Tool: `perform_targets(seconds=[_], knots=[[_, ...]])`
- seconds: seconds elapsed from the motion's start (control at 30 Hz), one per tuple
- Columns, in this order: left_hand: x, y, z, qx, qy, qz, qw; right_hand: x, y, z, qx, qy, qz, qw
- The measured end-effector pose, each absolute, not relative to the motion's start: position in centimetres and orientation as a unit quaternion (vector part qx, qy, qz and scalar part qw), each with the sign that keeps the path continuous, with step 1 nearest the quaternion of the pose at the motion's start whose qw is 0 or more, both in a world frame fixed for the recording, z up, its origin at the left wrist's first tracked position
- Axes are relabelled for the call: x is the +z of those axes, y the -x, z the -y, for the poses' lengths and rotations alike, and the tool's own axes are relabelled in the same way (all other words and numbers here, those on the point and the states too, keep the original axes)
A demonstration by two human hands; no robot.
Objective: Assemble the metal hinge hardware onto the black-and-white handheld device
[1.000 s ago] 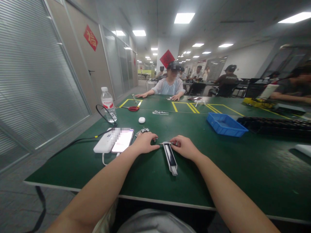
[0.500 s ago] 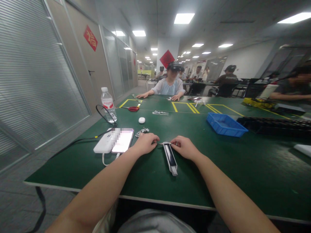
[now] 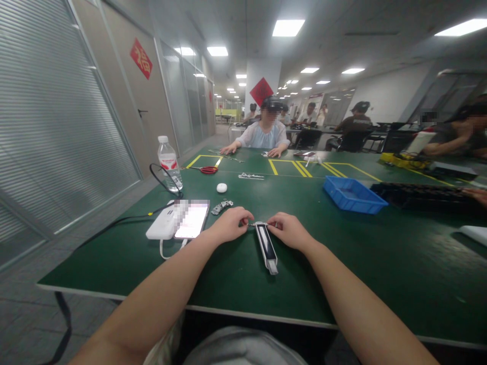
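My left hand (image 3: 233, 224) is closed in a pinch around a thin metallic piece (image 3: 251, 224), which reaches toward the far end of a long white device (image 3: 267, 247). That device lies on the green table, a dark glossy strip along its top and a pale, silvery tip at its near end. On the other side, my right hand (image 3: 288, 229) has its fingers pinched together at the device's far right corner; what they hold is too small to make out. Just beyond my left hand sits a curved grey metal-looking part (image 3: 222, 206).
Left of my hands lie a phone (image 3: 193, 220) and a white power bank (image 3: 162, 223) with cables. A water bottle (image 3: 168, 165), red-handled scissors (image 3: 208, 170), a small white case (image 3: 221, 188) and a blue tray (image 3: 353, 195) stand farther out. A person (image 3: 264, 133) sits opposite.
My left hand has shifted slightly right, closer to the device's far end. My right hand and the device stay put. The person opposite has moved a hand slightly inward.
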State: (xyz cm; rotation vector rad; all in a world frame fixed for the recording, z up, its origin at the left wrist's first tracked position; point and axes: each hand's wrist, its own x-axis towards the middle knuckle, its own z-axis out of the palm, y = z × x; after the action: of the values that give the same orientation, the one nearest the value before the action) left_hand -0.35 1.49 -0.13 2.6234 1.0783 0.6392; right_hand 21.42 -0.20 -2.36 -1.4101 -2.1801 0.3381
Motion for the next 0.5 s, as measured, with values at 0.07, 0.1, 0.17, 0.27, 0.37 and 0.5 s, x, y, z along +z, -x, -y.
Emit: perform_targets(seconds=[0.07, 0.1, 0.17, 0.27, 0.37, 0.5], knots=[[-0.08, 0.33, -1.48, 0.218, -0.895, -0.369, 0.123, -2.37, -21.42, 0.18, 0.124, 0.522, 0.804, 0.256], [-0.07, 0.32, -1.48, 0.219, -0.895, -0.368, 0.125, -2.37, -21.43, 0.16, 0.123, 0.522, 0.804, 0.255], [-0.06, 0.30, -1.49, 0.222, -0.895, -0.365, 0.127, -2.41, -21.45, 0.13, 0.122, 0.522, 0.805, 0.255], [-0.09, 0.31, -1.50, 0.226, -0.896, -0.360, 0.129, -2.49, -21.49, 0.10, 0.119, 0.520, 0.806, 0.256], [-0.10, 0.32, -1.48, 0.230, -0.895, -0.358, 0.134, -2.50, -21.47, 0.11, 0.120, 0.521, 0.806, 0.254], [-0.09, 0.31, -1.45, 0.236, -0.890, -0.362, 0.144, -2.39, -21.41, 0.19, 0.125, 0.524, 0.803, 0.254]])
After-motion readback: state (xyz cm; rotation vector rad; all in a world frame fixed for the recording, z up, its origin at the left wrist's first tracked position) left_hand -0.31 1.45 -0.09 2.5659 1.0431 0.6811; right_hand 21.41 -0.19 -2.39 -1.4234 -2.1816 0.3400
